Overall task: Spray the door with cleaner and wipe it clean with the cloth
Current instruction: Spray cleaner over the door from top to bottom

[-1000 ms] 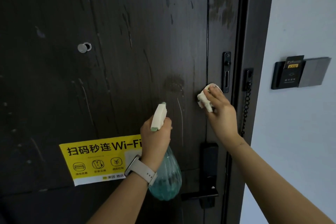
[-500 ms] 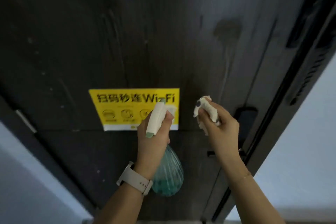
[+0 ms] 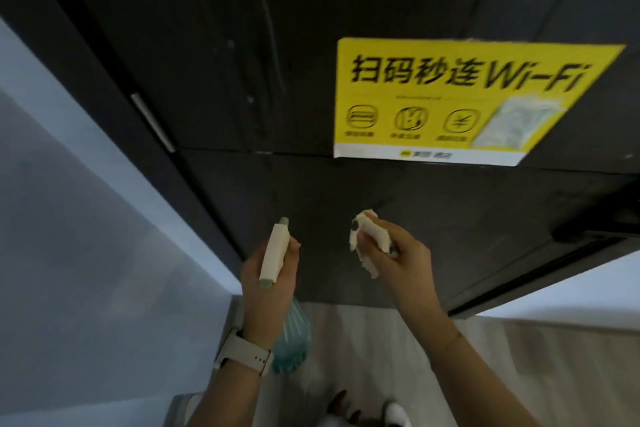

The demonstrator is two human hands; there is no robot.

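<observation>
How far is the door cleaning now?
Done: I cannot tell; no wet patch shows on the dark door. In hand: left hand holds the spray bottle, right hand holds the soiled cloth, both off the door. Left: spraying and wiping the lower panel below the yellow sticker.

Yellow sticker (image 3: 464, 100) on dark door (image 3: 311, 28) carried bold black heading: 扫码秒连Wi-Fi. Below it, three round black icons in a row; the third showed a ¥ sign. Small captions under each icon were too blurred to read. The sticker's white bottom strip bore a small yellow logo with dark characters, also unreadable. Its lower right held a scratched pale patch.
</observation>
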